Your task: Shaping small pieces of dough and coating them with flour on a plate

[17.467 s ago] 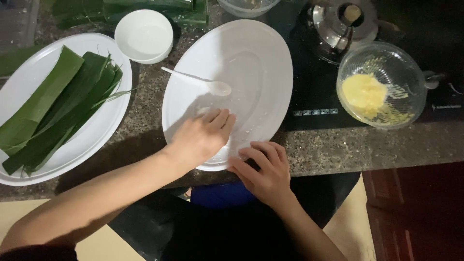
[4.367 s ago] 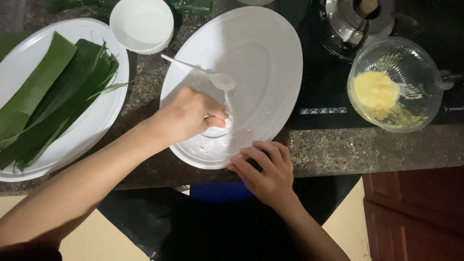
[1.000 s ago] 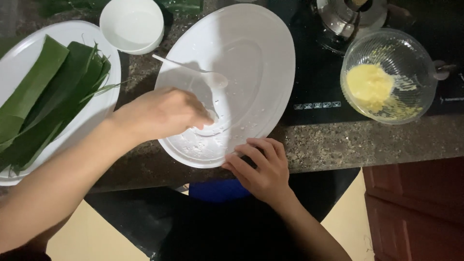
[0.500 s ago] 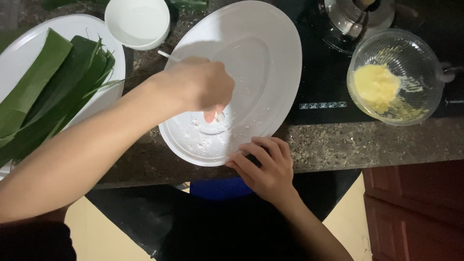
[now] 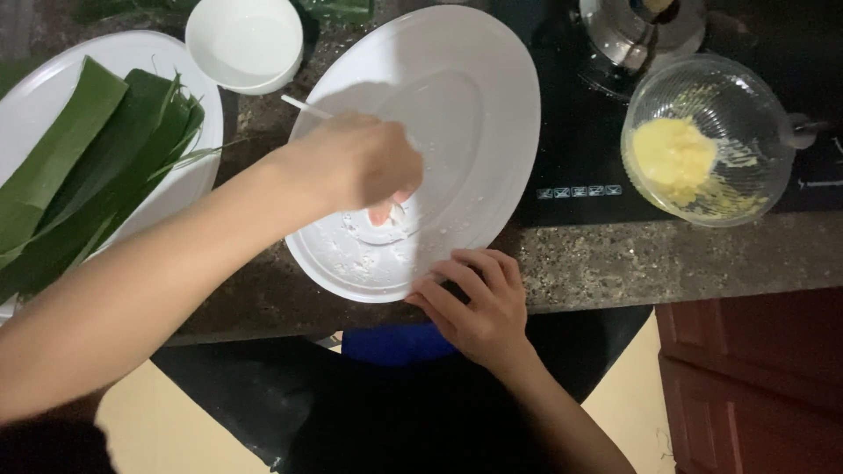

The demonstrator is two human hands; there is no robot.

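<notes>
- As seen from the head view, the left hand (image 5: 356, 162) hangs over the oval white plate (image 5: 492, 96), fingers bunched downward and pinching a small lump of white dough (image 5: 386, 219).
- Dough position: near end of the plate, directly beneath the left fingertips, touching them; scattered white flecks surround it.
- Plate long axis: runs from the near worktop (image 5: 615, 263) edge away and to the right.
- Right hand (image 5: 479, 303): fingers spread flat on the plate's near rim, gripping nothing; it lies just beside the dough, yet the left hand is nearer.
- Adjacent items: white spoon handle (image 5: 303, 105) behind the left hand; small white bowl (image 5: 246, 39); green leaves (image 5: 79, 167) on a second plate; glass bowl (image 5: 711, 140) holding yellow paste.
</notes>
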